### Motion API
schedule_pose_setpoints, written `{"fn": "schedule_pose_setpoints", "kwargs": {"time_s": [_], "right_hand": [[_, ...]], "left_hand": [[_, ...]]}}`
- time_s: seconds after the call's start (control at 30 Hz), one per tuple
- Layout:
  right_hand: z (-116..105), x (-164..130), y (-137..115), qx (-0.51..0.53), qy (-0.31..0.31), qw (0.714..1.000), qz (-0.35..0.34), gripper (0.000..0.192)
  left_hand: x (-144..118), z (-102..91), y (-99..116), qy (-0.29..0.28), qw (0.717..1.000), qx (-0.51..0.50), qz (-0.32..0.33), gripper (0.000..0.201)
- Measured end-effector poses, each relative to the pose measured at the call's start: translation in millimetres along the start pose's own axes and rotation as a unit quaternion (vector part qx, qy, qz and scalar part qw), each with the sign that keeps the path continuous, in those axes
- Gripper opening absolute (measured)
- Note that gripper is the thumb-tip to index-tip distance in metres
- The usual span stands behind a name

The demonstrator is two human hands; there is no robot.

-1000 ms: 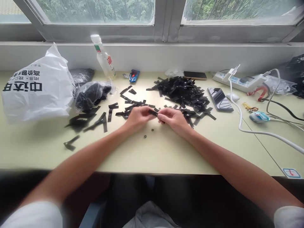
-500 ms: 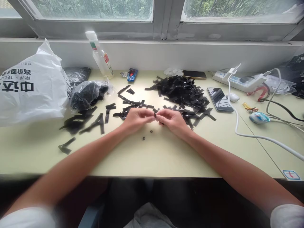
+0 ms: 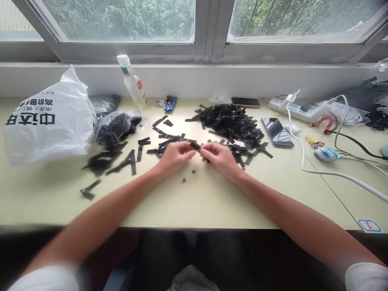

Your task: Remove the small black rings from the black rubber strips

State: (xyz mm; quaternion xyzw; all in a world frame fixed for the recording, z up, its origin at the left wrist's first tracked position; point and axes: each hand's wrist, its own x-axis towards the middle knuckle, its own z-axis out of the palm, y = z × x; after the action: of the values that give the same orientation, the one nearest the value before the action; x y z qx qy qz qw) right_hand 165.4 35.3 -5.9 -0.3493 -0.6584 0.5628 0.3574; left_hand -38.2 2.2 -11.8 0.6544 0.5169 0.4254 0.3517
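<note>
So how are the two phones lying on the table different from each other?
The nearer phone is dark, lies lengthwise pointing away from the person, and its glossy face reflects the window. The farther phone looks brownish-gold, lies crosswise near the wall, and appears smaller from here. Both lie flat on the table, right of the black strip pile.

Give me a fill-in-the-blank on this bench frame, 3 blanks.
1. The left hand and right hand pinch one black ____ between them.
2. Two small round snap pieces lie on the table just ____ the hands.
3. The big pile of black strips lies left of a ____ lying face up.

Missing: strip; in front of; phone
</note>
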Motion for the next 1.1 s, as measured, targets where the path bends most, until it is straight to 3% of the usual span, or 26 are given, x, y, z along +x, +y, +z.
{"fn": "schedule_pose_setpoints", "kwargs": {"time_s": [0.2, 0.37, 0.47, 0.87, 1.1], "right_hand": [[-0.7, 6.3, 5.7, 0.115, 0.107, 0.988, 0.009, 0.028], [-0.2, 9.9, 10.5, 0.162, 0.129, 0.978, 0.017, 0.024], [-1.2, 11.3, 13.7, 0.171, 0.149, 0.974, 0.017, 0.023], [-3.3, 13.6, 17.2, 0.184, 0.161, 0.969, 0.019, 0.021], [-4.2, 10.9, 11.7, 0.146, 0.107, 0.983, 0.018, 0.028]], "left_hand": [[-3.6, 11.3, -0.6, -0.023, 0.981, 0.175, 0.085, 0.03], [-1.9, 19.6, 1.6, -0.057, 0.932, 0.336, 0.127, 0.041], [0.3, 22.0, 3.0, -0.054, 0.914, 0.379, 0.133, 0.039], [-0.7, 21.0, 4.3, -0.07, 0.894, 0.405, 0.179, 0.034], [-2.4, 17.7, -2.8, -0.064, 0.939, 0.296, 0.162, 0.025]]}}
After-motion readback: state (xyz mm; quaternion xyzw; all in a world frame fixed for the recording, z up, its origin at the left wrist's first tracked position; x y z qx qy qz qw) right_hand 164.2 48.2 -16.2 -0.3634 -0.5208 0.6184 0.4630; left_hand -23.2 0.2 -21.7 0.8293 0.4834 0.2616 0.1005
